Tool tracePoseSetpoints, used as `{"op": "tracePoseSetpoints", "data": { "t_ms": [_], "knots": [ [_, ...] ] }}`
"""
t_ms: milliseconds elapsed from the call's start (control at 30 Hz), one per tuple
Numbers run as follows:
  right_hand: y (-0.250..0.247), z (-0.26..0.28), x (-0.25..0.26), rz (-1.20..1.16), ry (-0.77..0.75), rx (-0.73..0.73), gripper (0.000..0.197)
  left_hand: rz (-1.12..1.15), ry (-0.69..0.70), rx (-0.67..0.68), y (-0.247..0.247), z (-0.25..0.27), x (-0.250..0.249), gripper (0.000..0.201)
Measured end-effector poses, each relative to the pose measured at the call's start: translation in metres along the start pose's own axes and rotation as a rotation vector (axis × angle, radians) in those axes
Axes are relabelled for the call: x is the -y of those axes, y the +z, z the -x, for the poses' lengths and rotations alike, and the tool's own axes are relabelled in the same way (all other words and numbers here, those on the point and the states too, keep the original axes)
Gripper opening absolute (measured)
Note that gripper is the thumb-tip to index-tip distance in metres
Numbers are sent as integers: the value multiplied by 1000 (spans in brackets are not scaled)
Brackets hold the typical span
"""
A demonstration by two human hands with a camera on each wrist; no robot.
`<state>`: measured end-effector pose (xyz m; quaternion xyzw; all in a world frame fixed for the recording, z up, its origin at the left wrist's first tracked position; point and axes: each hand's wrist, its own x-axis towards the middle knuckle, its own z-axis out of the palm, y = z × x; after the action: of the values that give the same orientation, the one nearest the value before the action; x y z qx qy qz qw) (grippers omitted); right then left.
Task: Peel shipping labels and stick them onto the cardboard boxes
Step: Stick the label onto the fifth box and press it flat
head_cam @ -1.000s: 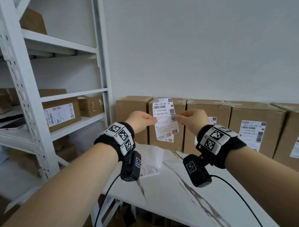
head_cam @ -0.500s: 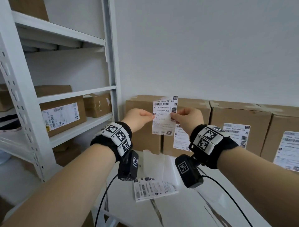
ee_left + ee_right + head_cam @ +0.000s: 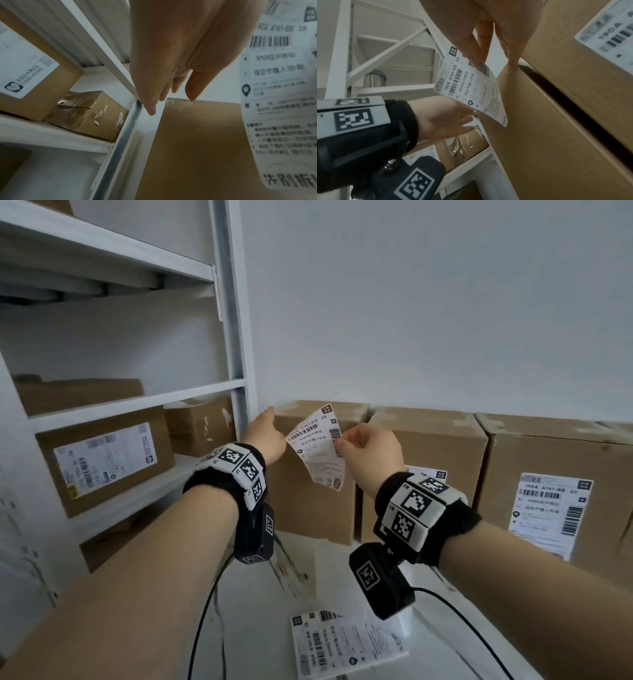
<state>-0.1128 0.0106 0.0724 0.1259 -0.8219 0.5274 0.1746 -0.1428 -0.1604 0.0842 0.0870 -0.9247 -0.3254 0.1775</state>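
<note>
From overhead, the right hand (image 3: 368, 455) pinches a shipping label (image 3: 317, 448) in front of the leftmost cardboard box (image 3: 308, 501) on the worktop (image 3: 260, 638). At the left wrist, the left hand (image 3: 171, 54) reaches out, fingers straight, its thumb seemingly touching the box's top edge. At the right wrist, thumb and forefinger clamp the label's barcode corner.

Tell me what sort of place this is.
Likely a small stockroom or packing area: cardboard boxes lined along a wall, white metal shelving holding more boxes, and a shipping label pinched in the right hand.
</note>
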Motion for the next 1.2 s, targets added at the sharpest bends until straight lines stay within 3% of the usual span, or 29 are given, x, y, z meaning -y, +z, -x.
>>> {"op": "tracePoseSetpoints", "data": {
  "t_ms": [200,367,667,900,1033,1200],
  "knots": [
    [9,-3,10,-7,30,64,17,-3,9,13,1,-6,6,65],
    [16,0,14,-39,42,55,26,173,-49,17,-4,-5,12,70],
    [-1,28,44,-179,26,136,26,315,-68,-116,-31,5,32,70],
    [-31,49,67,-298,-57,103,14,301,48,-299,-79,84,-27,52],
    [-67,78,95,-377,-95,79,27,301,95,-345,-95,119,-57,51],
    [-107,101,110,-443,-142,76,28,325,134,-395,-107,162,-87,51]
  ]
}}
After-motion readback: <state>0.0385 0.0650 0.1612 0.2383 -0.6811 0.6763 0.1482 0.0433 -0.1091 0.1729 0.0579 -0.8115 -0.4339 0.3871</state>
